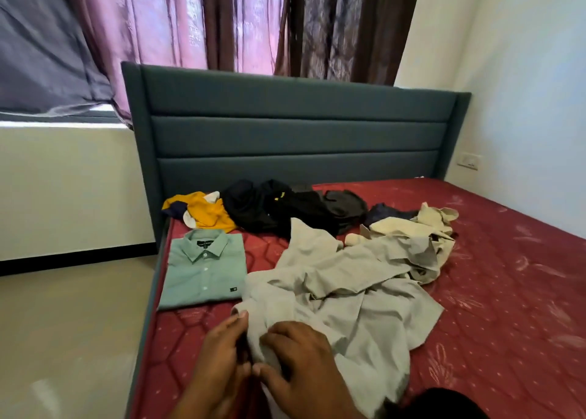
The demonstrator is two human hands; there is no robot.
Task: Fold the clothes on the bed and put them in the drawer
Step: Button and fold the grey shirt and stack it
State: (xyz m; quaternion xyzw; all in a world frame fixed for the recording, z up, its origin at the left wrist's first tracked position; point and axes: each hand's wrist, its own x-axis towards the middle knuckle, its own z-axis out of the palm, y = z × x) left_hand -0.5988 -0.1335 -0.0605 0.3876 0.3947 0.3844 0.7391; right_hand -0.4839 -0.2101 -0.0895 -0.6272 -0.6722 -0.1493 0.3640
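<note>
A pale grey shirt point(342, 295) lies crumpled and unfolded on the red mattress point(507, 307), just right of the folded green shirt point(203, 269). The left hand point(218, 364) and right hand point(304, 364) both pinch its near edge, fingers point(276, 333) curled into the cloth. Beyond the green shirt lie a yellow garment point(206, 212), black clothes point(269, 209) and a cream garment point(409, 228), near the teal headboard point(295, 127).

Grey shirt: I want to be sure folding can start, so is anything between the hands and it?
Nothing visible: both the left hand and the right hand already grip the grey shirt at its near edge.
</note>
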